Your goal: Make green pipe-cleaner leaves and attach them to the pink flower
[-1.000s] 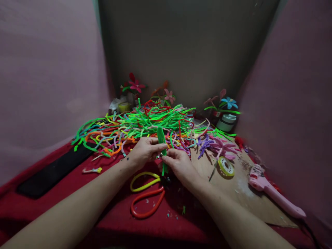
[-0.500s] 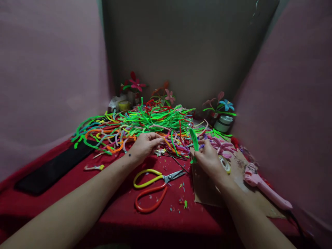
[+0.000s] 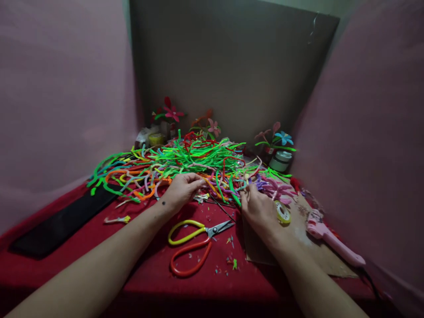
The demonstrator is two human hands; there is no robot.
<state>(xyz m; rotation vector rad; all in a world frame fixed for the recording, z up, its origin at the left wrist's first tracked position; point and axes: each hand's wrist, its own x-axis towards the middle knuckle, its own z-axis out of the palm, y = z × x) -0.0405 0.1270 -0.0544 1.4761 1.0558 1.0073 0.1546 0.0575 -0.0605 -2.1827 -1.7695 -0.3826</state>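
A big heap of coloured pipe cleaners (image 3: 185, 159), mostly green, covers the back of the red cloth (image 3: 99, 247). My left hand (image 3: 180, 190) rests at the heap's near edge with its fingers curled; what they pinch is hidden. My right hand (image 3: 260, 207) lies lower at the heap's right end, fingers curled, with a bent green pipe cleaner piece (image 3: 233, 193) against its thumb. Scissors (image 3: 194, 240) with one yellow and one orange handle lie between my forearms, blades slightly apart.
A cardboard sheet (image 3: 298, 251) on the right carries a yellow-green tape roll (image 3: 283, 212) and a pink glue gun (image 3: 327, 238). A black flat strip (image 3: 59, 225) lies at the left. Finished pipe-cleaner flowers (image 3: 172, 112) and a white jar (image 3: 280, 161) stand at the back.
My hands parted. The right hand carried the green piece from the middle out to the right, then lowered it to the heap's edge. The scissors came into view.
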